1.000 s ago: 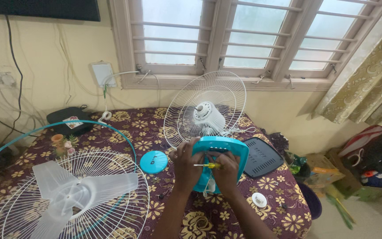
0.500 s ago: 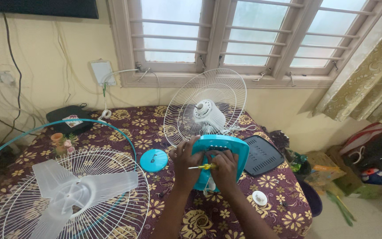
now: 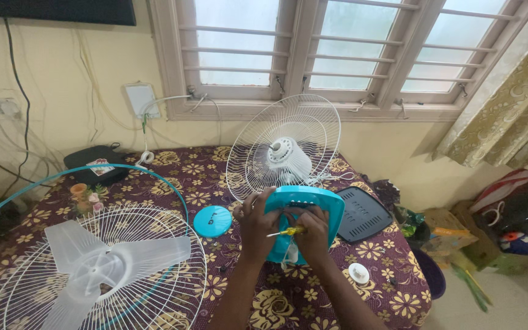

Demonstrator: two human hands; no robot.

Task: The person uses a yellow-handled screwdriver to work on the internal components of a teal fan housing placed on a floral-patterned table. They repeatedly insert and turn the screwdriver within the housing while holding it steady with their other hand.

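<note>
My left hand [image 3: 256, 226] grips the left side of a turquoise fan base [image 3: 319, 205] that stands tilted on the table. My right hand [image 3: 313, 235] holds a small yellow-handled screwdriver [image 3: 283, 231] against the base's face, its shaft pointing left. Behind the base stands the white fan motor [image 3: 287, 159] in its rear wire guard [image 3: 258, 143]. A white cord hangs below my hands.
A clear fan blade [image 3: 102, 263] lies on the front wire guard [image 3: 25, 299] at the left, with a turquoise rim ring [image 3: 117, 168] and a round turquoise cap [image 3: 212, 220]. A dark grille plate [image 3: 362, 214] and a white knob [image 3: 358, 273] lie right, on the floral tablecloth [image 3: 288, 299].
None of note; my hands stay on the turquoise base with the screwdriver, shifted only slightly.
</note>
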